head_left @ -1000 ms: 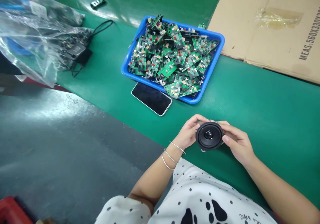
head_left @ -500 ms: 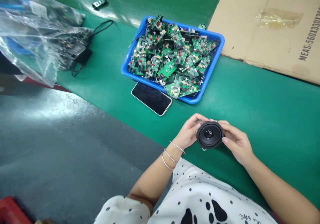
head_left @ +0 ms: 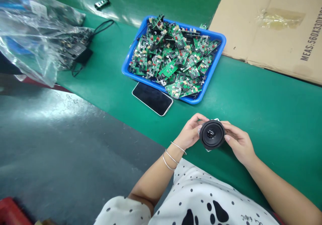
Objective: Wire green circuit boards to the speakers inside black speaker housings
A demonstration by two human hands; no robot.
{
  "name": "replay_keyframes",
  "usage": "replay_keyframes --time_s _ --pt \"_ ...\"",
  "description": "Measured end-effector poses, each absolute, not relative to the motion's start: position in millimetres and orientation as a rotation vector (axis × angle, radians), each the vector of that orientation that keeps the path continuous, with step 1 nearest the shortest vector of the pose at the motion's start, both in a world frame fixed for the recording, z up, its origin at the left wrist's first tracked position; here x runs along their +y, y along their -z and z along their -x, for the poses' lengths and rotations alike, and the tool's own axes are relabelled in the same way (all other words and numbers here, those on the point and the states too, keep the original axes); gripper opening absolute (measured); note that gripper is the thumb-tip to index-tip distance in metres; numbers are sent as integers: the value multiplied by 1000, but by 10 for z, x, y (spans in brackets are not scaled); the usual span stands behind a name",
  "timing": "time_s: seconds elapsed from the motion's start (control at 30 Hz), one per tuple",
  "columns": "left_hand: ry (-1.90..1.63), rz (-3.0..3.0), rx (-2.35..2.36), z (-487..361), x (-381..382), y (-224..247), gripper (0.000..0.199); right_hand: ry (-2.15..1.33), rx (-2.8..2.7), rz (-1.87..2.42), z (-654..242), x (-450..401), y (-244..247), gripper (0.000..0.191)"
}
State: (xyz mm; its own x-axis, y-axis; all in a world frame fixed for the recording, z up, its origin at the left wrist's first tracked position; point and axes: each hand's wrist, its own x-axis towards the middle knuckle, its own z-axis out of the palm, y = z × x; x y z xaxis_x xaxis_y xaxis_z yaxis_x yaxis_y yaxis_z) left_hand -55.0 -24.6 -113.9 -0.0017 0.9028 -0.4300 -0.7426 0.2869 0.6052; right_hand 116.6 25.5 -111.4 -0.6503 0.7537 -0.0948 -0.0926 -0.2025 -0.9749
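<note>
A round black loudspeaker (head_left: 211, 135) is held just above the green table near its front edge, its cone facing up toward me. Small light corners of its frame show at the top and bottom rim. My left hand (head_left: 192, 131) grips its left side, with the thumb at the rim. On the opposite side, my right hand (head_left: 238, 142) is closed on the edge, thumb on the near rim and fingers behind. The fingertips of both hands are partly hidden by the speaker.
A blue tray (head_left: 213, 67) heaped with green circuit boards (head_left: 169, 70) stands beyond my hands, a phone (head_left: 152, 98) against its near side. Cardboard (head_left: 266, 44) lies at the right. A clear plastic bag (head_left: 42, 34) of dark parts sits left; a small part (head_left: 102, 4) lies behind.
The loudspeaker has turned and tilted slightly in my hands, its face now more toward me and a light frame corner showing at the top. Both hands stay nearly in place.
</note>
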Motion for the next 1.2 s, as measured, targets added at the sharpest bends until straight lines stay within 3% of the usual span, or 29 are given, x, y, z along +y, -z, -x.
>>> replay_keyframes --time_s 0.23,0.7,0.87,1.07,1.2 --pt "-1312 -223 841 542 -265 1193 31 -1930 -1456 793 -1157 263 1105 27" --pt "-1307 -194 954 531 -252 1143 45 -1874 -1489 796 -1150 263 1083 22" --pt "-1292 -162 984 531 -235 1116 41 -1836 -1496 834 -1154 246 1114 21" --pt "-1291 -112 957 552 -222 1078 40 -1608 -1768 972 -1146 323 1044 18" --pt "-1279 10 891 572 -264 1095 39 -1229 -2143 972 -1258 732 924 17"
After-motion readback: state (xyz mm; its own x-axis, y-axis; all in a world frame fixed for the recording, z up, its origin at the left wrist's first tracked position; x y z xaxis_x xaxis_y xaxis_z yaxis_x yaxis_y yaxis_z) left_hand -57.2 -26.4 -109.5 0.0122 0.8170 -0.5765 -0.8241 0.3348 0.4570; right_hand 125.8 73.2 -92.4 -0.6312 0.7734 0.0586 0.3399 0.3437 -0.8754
